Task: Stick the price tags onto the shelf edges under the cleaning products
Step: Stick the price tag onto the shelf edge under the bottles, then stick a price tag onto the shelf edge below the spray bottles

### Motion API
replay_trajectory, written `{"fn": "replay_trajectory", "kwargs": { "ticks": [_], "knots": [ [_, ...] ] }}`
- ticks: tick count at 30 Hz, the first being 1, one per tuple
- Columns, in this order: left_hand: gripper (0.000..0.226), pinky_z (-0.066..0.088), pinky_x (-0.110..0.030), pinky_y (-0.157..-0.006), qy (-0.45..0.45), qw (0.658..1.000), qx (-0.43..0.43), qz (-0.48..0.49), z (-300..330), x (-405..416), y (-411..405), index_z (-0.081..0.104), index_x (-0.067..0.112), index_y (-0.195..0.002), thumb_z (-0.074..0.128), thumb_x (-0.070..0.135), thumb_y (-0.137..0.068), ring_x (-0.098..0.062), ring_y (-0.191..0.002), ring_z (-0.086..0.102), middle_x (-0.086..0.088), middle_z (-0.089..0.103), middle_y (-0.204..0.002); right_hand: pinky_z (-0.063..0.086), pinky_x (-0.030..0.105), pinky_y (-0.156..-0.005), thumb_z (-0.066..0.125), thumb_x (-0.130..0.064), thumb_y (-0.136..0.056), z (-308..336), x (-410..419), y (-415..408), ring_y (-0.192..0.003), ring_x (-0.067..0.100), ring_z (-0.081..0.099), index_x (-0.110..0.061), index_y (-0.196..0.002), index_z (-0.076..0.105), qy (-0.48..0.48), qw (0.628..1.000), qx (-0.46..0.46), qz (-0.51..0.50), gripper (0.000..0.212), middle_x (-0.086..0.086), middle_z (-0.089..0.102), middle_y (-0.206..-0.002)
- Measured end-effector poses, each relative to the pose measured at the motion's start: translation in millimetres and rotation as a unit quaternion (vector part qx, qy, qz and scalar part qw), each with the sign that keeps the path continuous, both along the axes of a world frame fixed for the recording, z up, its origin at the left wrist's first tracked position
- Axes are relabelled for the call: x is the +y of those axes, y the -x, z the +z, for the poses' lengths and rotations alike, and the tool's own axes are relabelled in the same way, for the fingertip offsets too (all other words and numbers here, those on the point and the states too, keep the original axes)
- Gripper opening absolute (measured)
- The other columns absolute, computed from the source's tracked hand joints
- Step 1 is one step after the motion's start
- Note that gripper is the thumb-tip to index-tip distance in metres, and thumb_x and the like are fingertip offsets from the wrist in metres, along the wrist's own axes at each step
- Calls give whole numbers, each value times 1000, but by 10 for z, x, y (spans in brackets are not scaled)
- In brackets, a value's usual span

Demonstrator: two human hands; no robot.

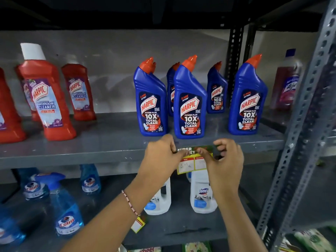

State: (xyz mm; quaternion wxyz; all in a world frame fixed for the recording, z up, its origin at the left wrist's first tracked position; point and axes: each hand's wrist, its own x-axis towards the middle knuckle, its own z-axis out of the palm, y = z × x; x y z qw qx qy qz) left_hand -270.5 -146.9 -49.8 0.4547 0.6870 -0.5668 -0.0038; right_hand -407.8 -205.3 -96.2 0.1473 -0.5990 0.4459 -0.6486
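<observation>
Price tag [192,161]: long axis running left-right, being held flat vs. shelf edge [72,158], just below centre blue Harpic bottle [189,106]. Being pinched at both ends: left hand [161,157], right hand [225,160]; approx. equally near.

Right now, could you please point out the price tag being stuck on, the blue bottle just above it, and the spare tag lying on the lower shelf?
price tag [188,165]: head view, white price box.
blue bottle [189,113]: head view, front label.
spare tag [138,224]: head view, white middle.
</observation>
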Motion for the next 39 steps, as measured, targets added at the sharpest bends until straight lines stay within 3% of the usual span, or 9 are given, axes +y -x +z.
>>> {"fn": "replay_trajectory", "kwargs": {
  "ticks": [3, 7, 10, 14, 17, 24, 29, 32, 39],
  "knots": [
    [32, 54, -31, -42, 58, 998, -21, -6, -111, 97, -114, 45, 15, -77, 75, 28, -79, -10, -49, 51, 5, 49, -55, 49, 38, -68, 75, -17, -78, -47, 40, -35, -82, 22, 53, -26, -86, 49, 23, 999, -27, -37, 28, -6, 52, -85],
    [22, 43, -11, -44, 58, 996, -50, -43, -433, 303, -447, 52, 16, -75, 73, 20, -80, -11, -46, 52, 1, 56, -54, 39, 23, -61, 55, 9, -79, -407, 219, -233, -66, 24, 48, -22, -75, 43, 26, 996, -81, 1, 34, -1, 49, -75],
    [14, 46, -20, -52, -86, 995, -35, -39, -886, 418, -903, 63, 14, -74, 75, 19, -77, -3, -48, 54, -1, 67, -62, 40, 15, -63, 59, 7, -80, -926, 314, -487, -66, 16, 51, -22, -77, 46, -39, 996, -34, 79, 32, -4, 50, -76],
    [26, 45, -22, -79, -345, 935, -77, -21, -1857, 535, -1753, 71, 14, -97, 77, 18, -72, -14, -91, 64, -5, 73, -100, 45, 10, -61, 61, 1, -82, -1713, 439, -986, -69, 11, 62, -22, -87, 63, -210, 944, 86, 240, 23, 4, 67, -86],
    [31, 51, -30, -84, -424, 902, -79, 2, -2512, 644, -2177, 71, 21, -96, 79, 19, -66, -20, -101, 65, -5, 73, -103, 55, 34, -80, 61, -9, -83, -2221, 543, -1367, -91, 28, 68, -21, -99, 71, -286, 870, 234, 327, 22, 12, 73, -101],
    [22, 47, -26, -79, -340, 937, -60, -42, -2738, 732, -2262, 75, 16, -93, 70, 8, -73, -23, -94, 67, -6, 72, -98, 46, 46, -89, 69, -39, -76, -2952, 872, -1961, -111, 32, 50, -34, -98, 67, -295, 850, 372, 229, 23, -3, 60, -117],
    [15, 50, -25, -69, -312, 945, 5, -95, -2840, 1148, -2628, 74, 14, -76, 65, 3, -71, -16, -75, 65, -5, 68, -82, 49, 34, -66, 78, -22, -69, -2969, 1143, -2248, -78, 14, 65, -38, -81, 59, -265, 877, 303, 262, 27, -23, 61, -72],
    [5, 34, -3, -59, -281, 957, 68, -33, -2941, 1625, -3053, 74, 14, -75, 72, 11, -73, -3, -70, 55, -3, 65, -74, 48, 27, -70, 73, -27, -75, -2914, 1465, -2679, -79, 7, 66, -34, -86, 65, -280, 856, 302, 312, 15, -17, 73, -79],
    [16, 41, -19, -61, -243, 951, 123, 148, -3145, 2494, -4038, 74, 11, -65, 71, 26, -64, -15, -68, 63, -10, 75, -67, 49, 36, -74, 64, -33, -77, -2994, 2033, -3920, -82, 20, 64, -26, -82, 70, -196, 850, 367, 323, 11, -5, 72, -81]
  ]
}}
